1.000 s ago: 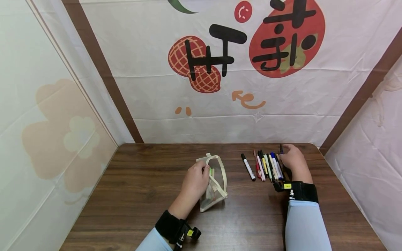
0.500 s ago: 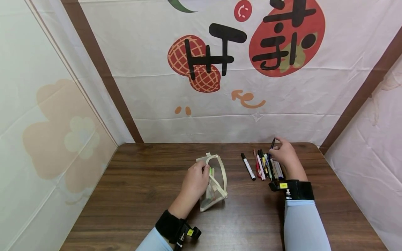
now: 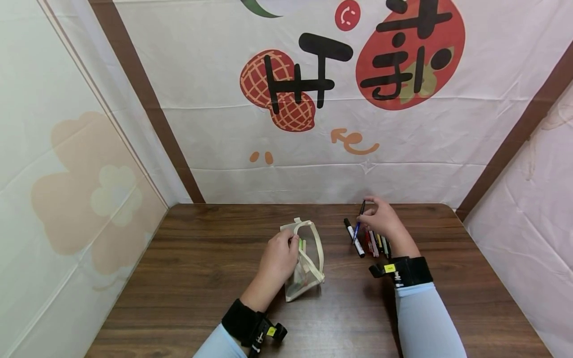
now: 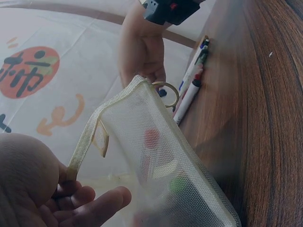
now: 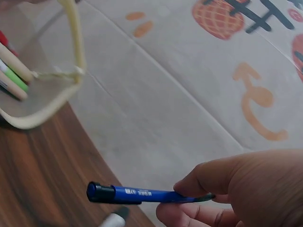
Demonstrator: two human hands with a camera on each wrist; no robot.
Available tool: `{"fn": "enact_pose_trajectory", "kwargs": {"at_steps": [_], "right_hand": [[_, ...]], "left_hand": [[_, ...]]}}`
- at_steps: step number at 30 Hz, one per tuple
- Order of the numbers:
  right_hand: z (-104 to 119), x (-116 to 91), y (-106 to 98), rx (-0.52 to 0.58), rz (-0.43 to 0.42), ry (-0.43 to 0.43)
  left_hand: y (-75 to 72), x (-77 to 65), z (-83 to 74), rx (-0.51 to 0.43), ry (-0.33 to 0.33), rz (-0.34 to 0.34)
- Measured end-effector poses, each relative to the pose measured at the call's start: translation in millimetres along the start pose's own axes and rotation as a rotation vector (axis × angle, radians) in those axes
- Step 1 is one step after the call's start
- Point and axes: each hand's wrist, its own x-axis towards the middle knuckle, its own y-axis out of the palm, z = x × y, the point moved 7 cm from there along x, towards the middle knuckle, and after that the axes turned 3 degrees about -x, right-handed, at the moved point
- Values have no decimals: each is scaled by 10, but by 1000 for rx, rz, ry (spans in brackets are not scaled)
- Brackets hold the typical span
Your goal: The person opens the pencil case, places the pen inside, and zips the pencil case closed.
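My left hand (image 3: 278,256) pinches the rim of a cream mesh pencil pouch (image 3: 297,290) and holds its mouth open. Inside the pouch, several pens (image 5: 13,72) show in the right wrist view. My right hand (image 3: 386,221) pinches a blue pen (image 5: 147,195) between thumb and fingers, its black-ended tip pointing towards the pouch. In the head view the pen slants above a white marker (image 3: 359,247) with black ends lying on the table. Part of the row of pens (image 3: 375,244) is hidden under my right hand.
The wooden table (image 3: 197,278) ends at a printed white cloth backdrop (image 3: 215,149). Cloth walls also stand to the left and right. A metal ring (image 4: 174,94) hangs at the pouch's corner.
My right hand has picked up the blue pen from the right end of the row and carried it left, over the pens, towards the pouch. My left hand and the pouch stay put.
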Motion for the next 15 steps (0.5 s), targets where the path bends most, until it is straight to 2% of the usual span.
{"fn": "enact_pose_trajectory", "kwargs": {"at_steps": [8, 15], "right_hand": [[168, 54, 404, 68, 89, -30], [337, 17, 624, 132, 146, -81]], "left_hand": [[1, 6, 16, 5, 0, -4], [3, 5, 25, 4, 1, -3]]}}
